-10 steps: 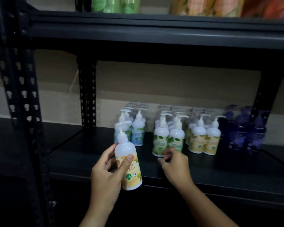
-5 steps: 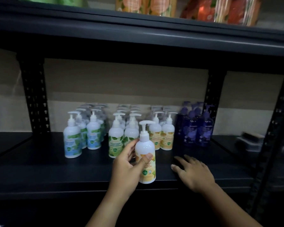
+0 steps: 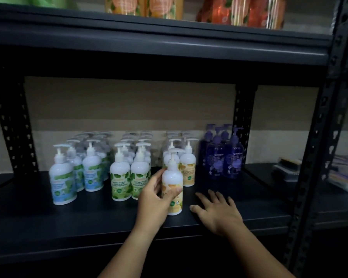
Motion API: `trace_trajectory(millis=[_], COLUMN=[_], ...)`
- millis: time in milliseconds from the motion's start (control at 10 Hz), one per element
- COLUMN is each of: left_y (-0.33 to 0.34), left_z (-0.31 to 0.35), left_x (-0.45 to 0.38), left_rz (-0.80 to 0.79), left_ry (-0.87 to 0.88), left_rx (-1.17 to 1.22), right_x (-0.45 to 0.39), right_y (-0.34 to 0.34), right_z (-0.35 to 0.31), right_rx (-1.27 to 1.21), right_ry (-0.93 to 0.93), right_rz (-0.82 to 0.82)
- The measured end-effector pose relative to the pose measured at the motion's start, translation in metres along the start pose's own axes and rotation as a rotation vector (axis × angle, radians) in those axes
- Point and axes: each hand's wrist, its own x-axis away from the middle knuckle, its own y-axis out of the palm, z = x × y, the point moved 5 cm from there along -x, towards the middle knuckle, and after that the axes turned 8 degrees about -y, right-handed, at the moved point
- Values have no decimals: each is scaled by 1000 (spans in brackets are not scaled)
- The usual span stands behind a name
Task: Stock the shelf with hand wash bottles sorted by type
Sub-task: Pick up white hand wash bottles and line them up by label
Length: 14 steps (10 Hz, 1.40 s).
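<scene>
The left hand point(image 3: 155, 199) gripped the upright yellow-label bottle point(image 3: 172, 189) on the shelf point(image 3: 88, 221), thumb across its front; the right hand point(image 3: 217, 211) lay flat beside it, fingers spread.

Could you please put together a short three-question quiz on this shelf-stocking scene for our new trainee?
1. True or false: the left hand grips the yellow-label bottle.
2. Which group stands farthest right on the shelf: A blue-label bottles, B green-label bottles, C purple bottles?
3. What is the right hand doing?

Key: 1 true; 2 C; 3 resting flat on the shelf, holding nothing.
</scene>
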Motion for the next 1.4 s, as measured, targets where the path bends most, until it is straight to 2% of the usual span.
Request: trace_trajectory(millis=[300,600,1200,1400], left_y=[21,20,21,20], left_z=[-17,-31,-29,-29], left_x=[-35,-52,-53,-52], left_rz=[35,125,95,143], left_ry=[-44,8,37,49], left_rx=[-52,-255,-196,-262], right_x=[-4,-4,-1,0], right_y=[-1,-2,-2,-2], right_z=[0,0,-1,-1], right_rx=[-2,-3,-2,5], right_ry=[-1,-2,4,2], right_rz=[-55,-57,-38,-31])
